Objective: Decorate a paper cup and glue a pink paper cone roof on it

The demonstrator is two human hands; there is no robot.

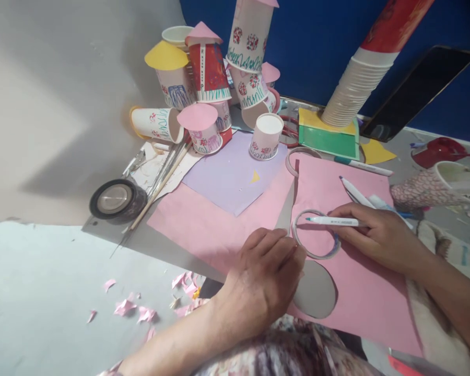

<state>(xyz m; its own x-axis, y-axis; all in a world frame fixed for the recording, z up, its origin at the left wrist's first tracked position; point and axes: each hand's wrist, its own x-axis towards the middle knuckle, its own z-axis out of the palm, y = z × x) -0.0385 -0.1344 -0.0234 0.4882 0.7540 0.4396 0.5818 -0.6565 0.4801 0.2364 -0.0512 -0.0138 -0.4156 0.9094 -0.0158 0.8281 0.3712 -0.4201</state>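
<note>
My right hand [379, 237] grips a white marker pen [344, 222] with a teal tip. The tip points left, over a tape roll ring [337, 248] lying flat on pink paper [368, 292]. My left hand [268, 277] is closed, its fingers curled at the ring's lower left edge; what they hold, if anything, is hidden. Just below the ring is a grey round area [315, 290], apparently a hole cut in the pink paper. Another marker [354, 190] lies beyond my right hand.
Decorated paper cups with cone roofs [198, 117] stand at the back. A small upturned cup [266, 137] sits by purple paper [227, 169]. A black tape roll [117, 201], thin sticks [160, 183], a tall cup stack [352, 89] and a patterned cup [426, 185] surround the work. Pink scraps [125, 306] litter the floor.
</note>
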